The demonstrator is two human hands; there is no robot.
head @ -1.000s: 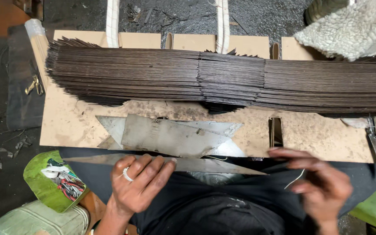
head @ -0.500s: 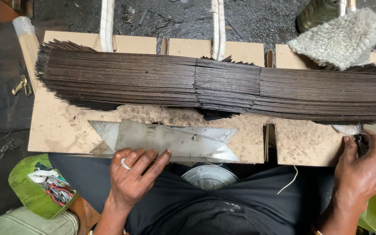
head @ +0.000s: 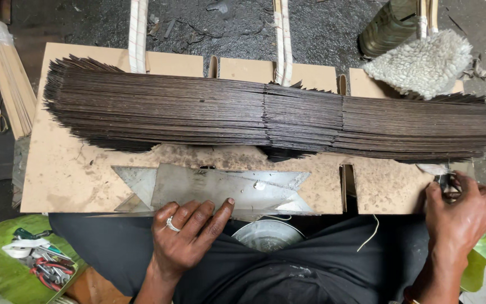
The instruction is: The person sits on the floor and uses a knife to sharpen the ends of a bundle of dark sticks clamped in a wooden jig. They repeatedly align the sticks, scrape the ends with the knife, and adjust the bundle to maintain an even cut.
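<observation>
Change since the frame a second earlier: right hand [head: 461,213] has been moved off the lap to the tabletop's [head: 63,180] right edge, closed on a small dark object [head: 441,181], while left hand [head: 189,236] rests open on the star-shaped grey metal sheets [head: 220,188].

right hand [head: 461,217] grip: item hidden | bowl [head: 268,234]: half-hidden under board [head: 63,186]

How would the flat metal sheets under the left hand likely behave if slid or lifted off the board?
The metal sheets look thin and flat, so they would probably slide easily on the smooth board. Their pointed corners suggest sharp edges, awkward to pinch. The left hand lies flat on them, perhaps because loose sheets shift.
</observation>
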